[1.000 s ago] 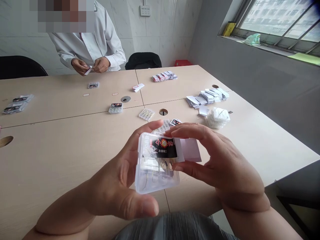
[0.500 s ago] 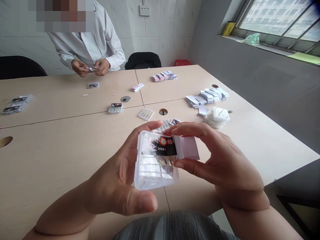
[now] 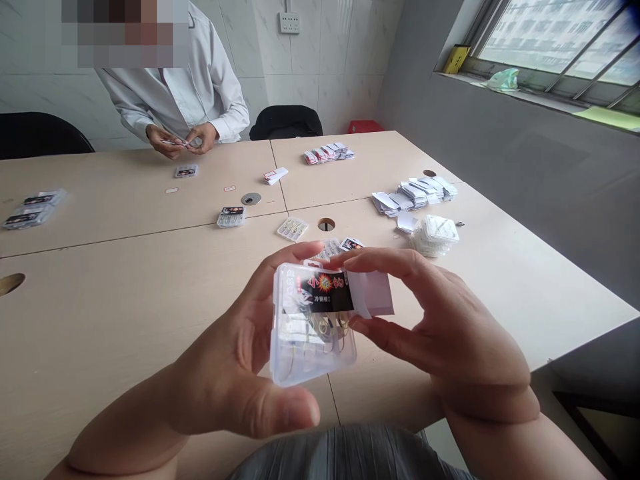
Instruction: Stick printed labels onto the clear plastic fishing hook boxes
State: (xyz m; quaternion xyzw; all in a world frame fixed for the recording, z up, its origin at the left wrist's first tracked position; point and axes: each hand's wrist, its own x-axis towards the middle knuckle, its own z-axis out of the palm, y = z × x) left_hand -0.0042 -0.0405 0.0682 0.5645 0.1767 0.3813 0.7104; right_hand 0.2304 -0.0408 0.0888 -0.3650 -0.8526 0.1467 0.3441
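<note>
A clear plastic box of fish hooks point(image 3: 313, 350) is held up in front of me, its lid closed and tilted toward me. My left hand point(image 3: 235, 360) cradles it from the left, fingers behind and thumb in front of the lower edge. A black printed label point(image 3: 327, 292) lies across the upper part of the lid. Its white paper end point(image 3: 377, 293) sticks out to the right, between the fingers and thumb of my right hand point(image 3: 445, 313), which pinches at the box's right edge. Gold hooks show through the lid; my right palm is hidden.
Beyond my hands lie an open hook tray point(image 3: 293, 229), a labelled box point(image 3: 231, 216), stacked white labels point(image 3: 417, 193) and clear boxes point(image 3: 435, 233). More boxes point(image 3: 35, 208) sit far left. Across the table, a person in a white shirt point(image 3: 175, 87) handles small pieces.
The box has tilted slightly, and its lower edge sits a little lower. The white paper end has shifted slightly left with my right fingers. The person's hands opposite have moved a little.
</note>
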